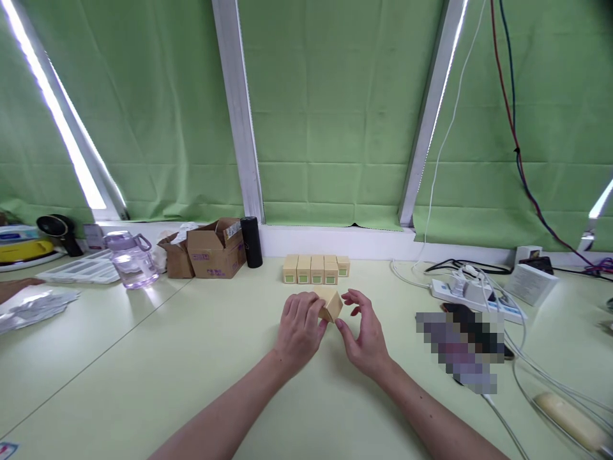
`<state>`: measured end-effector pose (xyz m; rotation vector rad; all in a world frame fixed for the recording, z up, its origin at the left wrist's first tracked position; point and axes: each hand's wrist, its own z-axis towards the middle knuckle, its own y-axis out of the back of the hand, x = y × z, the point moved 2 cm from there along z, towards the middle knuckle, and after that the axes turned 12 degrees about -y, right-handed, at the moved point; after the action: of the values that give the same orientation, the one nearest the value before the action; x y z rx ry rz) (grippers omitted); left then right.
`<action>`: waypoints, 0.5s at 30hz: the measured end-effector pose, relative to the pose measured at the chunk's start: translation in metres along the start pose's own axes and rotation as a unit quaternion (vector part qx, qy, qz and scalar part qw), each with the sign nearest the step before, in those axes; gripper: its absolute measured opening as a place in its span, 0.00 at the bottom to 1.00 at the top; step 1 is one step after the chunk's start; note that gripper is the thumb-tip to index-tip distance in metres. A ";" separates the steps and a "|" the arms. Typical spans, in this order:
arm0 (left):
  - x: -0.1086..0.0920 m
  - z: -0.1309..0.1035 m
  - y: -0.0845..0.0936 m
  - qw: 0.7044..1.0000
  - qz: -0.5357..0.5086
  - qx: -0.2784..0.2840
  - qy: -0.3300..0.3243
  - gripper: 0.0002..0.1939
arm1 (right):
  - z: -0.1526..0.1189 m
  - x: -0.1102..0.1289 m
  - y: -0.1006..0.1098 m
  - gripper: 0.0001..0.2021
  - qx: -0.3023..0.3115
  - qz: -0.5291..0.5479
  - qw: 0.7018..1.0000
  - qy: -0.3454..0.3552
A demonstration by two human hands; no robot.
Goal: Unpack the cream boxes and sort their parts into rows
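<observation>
A small tan cardboard box (330, 303) is gripped in my left hand (301, 327), its fingers over the top and the thumb below. The box is tilted, with one end facing right. My right hand (364, 335) is beside that end, fingers apart and curved, the thumb tip close to the box's lower corner; whether it touches I cannot tell. Beyond my hands stands a row of several similar small boxes (310, 269) with green-edged labels on their fronts.
At the back left are an opened brown carton (215, 252), a black cylinder (251, 243) and a clear purple jug (131, 259). A power strip (476, 300) with tangled cables and a blurred phone-like object (457, 351) lie right. A person's hand (16, 287) shows at far left.
</observation>
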<state>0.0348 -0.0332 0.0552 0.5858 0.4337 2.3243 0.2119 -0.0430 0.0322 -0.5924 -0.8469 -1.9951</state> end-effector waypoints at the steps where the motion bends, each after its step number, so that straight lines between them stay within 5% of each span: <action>1: -0.001 0.000 0.000 1.000 0.010 -0.006 -0.013 0.20 | -0.001 0.002 -0.001 0.27 -0.002 -0.005 1.000 0.012; 7: -0.005 -0.001 -0.003 0.998 0.030 -0.020 -0.056 0.21 | -0.004 0.003 -0.003 0.28 0.009 -0.032 0.999 0.033; 15: -0.006 -0.002 -0.005 0.999 -0.011 0.013 -0.030 0.21 | -0.002 0.000 0.000 0.26 0.022 -0.034 0.999 0.022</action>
<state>0.0412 -0.0340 0.0496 0.6580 0.4422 2.2772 0.2114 -0.0441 0.0312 -0.4987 -0.8920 -2.0381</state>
